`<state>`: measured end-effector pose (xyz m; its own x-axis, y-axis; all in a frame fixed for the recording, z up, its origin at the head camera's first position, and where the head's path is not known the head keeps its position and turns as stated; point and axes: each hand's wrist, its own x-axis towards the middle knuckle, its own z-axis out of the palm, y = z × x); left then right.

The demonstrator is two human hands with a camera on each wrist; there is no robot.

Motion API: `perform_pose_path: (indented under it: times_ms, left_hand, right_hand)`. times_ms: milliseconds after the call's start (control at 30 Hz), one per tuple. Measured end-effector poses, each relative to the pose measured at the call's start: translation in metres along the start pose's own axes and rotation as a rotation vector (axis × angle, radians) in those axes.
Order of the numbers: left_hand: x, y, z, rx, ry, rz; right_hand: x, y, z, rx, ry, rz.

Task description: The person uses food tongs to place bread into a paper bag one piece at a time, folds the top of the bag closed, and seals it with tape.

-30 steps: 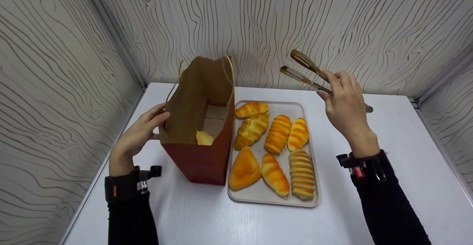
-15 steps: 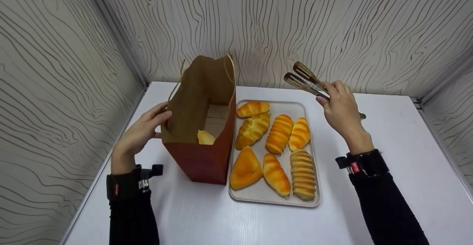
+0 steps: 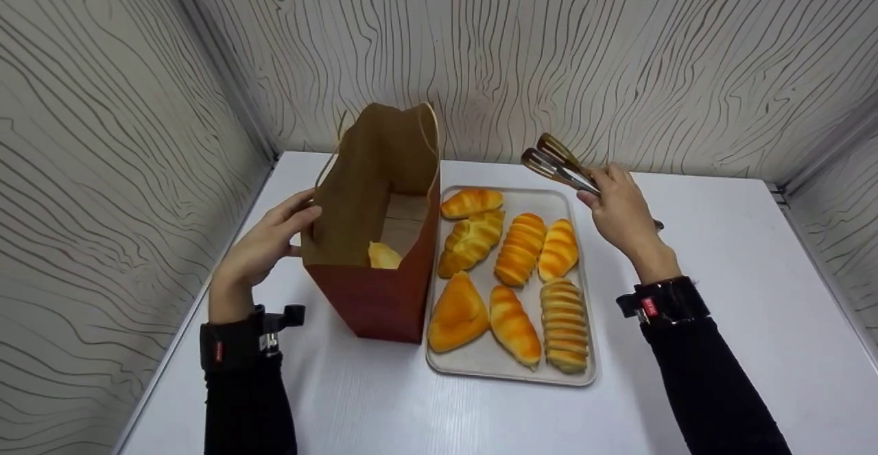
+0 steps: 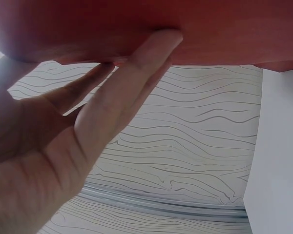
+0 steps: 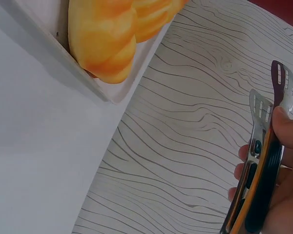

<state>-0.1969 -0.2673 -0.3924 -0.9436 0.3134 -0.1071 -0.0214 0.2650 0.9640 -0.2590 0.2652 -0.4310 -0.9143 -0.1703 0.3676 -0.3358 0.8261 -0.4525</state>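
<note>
A tall red paper bag (image 3: 374, 304) with a brown inside stands open on the white table, left of the tray (image 3: 473, 362). A pale yellow bread (image 3: 383, 256) shows partly inside it. My left hand (image 3: 264, 242) holds the bag's left rim, fingertips over the edge and thumb against the red outside (image 4: 219, 34). My right hand (image 3: 621, 211) grips metal tongs (image 3: 568, 176) above the table, right of the tray's back corner. Their slotted ends, slightly apart, point back and left with nothing between them (image 5: 260, 109).
On the tray lie several breads, among them a triangular one (image 3: 458, 314), a ridged roll (image 3: 564, 324) and a croissant-like one (image 3: 471, 242). The tray stands close along the bag's right side. Wood-patterned walls (image 3: 494, 57) close off the back and sides.
My right hand has come down and a little left with the tongs, and the gap between their ends has narrowed. My left hand stays at the bag's rim.
</note>
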Motion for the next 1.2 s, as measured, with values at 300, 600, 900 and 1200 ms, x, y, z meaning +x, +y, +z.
perform_pose_path:
  times_ms: [300, 600, 900, 1200]
  left_hand:
    - [-0.001, 0.001, 0.001, -0.008, -0.001, 0.001]
    - [-0.002, 0.001, 0.0, -0.029, -0.004, 0.004]
    - [-0.004, 0.0, 0.0, -0.026, 0.003, -0.001]
    - [-0.006, 0.0, -0.001, -0.024, 0.008, -0.004]
  right_hand:
    - [0.001, 0.006, 0.022, 0.022, -0.105, 0.055]
    - [0.002, 0.007, 0.041, 0.024, -0.251, 0.072]
    - [0.003, 0.007, 0.049, 0.014, -0.327, 0.082]
    - [0.005, 0.007, 0.052, -0.008, -0.389, 0.093]
